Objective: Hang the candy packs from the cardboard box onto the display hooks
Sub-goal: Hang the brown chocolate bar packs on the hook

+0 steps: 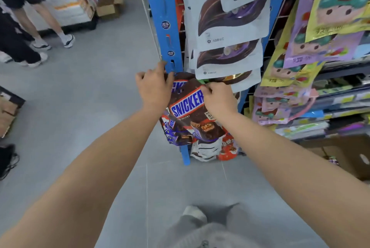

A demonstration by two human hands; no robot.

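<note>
Brown Snickers pack (188, 107) clamped in left grip (155, 85) and right grip (217, 99), under overhanging white pouches (230, 61)

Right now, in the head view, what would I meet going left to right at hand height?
Brown cardboard, left hand, Snickers pack, right hand, pastel cartoon packs.

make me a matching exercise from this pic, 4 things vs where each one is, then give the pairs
Things:
1 blue post
2 white packs
3 Snickers pack
4 cardboard box

Places:
A gripped at its top by the left hand and right hand
B low at the right, under the shelves
C hanging in a column above both hands
D upright, left of the hanging packs

Pairs: 1-D, 2-C, 3-A, 4-B
</note>
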